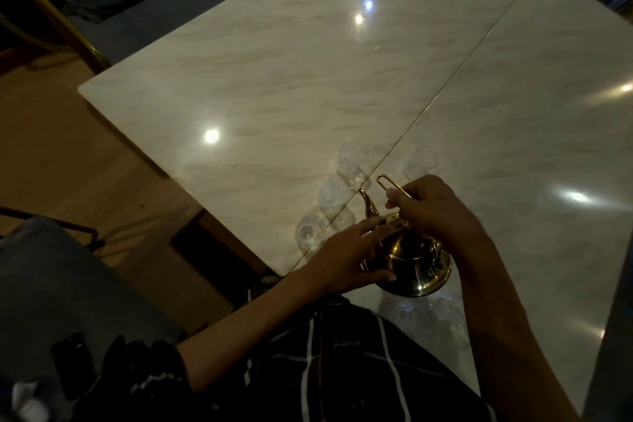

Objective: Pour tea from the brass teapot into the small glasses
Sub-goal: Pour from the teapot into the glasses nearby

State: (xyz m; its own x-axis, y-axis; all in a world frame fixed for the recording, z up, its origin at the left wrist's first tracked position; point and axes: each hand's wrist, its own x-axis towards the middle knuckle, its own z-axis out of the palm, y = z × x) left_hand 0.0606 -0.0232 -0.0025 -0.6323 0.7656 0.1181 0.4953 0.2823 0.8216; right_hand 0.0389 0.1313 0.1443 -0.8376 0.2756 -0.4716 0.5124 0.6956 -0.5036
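Right hand [435, 207] curled round teapot [411, 260] handle [394, 185]; left hand [346, 260] flat, fingers straight against lid. Spout near glasses [334, 195], all seemingly empty. Pouring not begun.

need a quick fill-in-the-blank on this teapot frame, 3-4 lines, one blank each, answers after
1. The right hand grips the teapot's thin wire ____.
2. The left hand rests flat against the ____ teapot.
3. The teapot's spout points toward the small ____.
4. The teapot is over a pale ____-patterned table.

Answers: handle; brass; glasses; marble
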